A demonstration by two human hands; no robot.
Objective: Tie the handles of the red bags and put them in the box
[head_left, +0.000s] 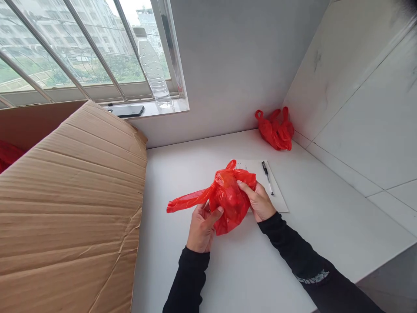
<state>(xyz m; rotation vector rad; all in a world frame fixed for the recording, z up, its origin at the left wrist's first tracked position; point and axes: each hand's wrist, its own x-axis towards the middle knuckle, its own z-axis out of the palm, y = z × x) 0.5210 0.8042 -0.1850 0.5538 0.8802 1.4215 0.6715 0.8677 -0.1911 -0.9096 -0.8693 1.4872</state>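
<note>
A crumpled red plastic bag (230, 198) is held up over the white table between my two hands. My left hand (202, 226) grips its lower left side, thumb across the front. On the right side, my right hand (258, 202) pinches the bag with the thumb on top. One long handle of the bag sticks out to the left, and a short loop points up. Something bulky seems to fill the bag, but I cannot make out what. Behind it lies white paper (278, 202), partly covered from view, with a black pen (267, 177) on it.
Another red plastic bag (276, 130) sits in the back right corner of the table (325, 217). At left stands a large cardboard box (74, 200) with red material inside. On the windowsill are a clear water bottle (152, 69) and a phone (125, 111). A tiled wall (368, 108) borders the right.
</note>
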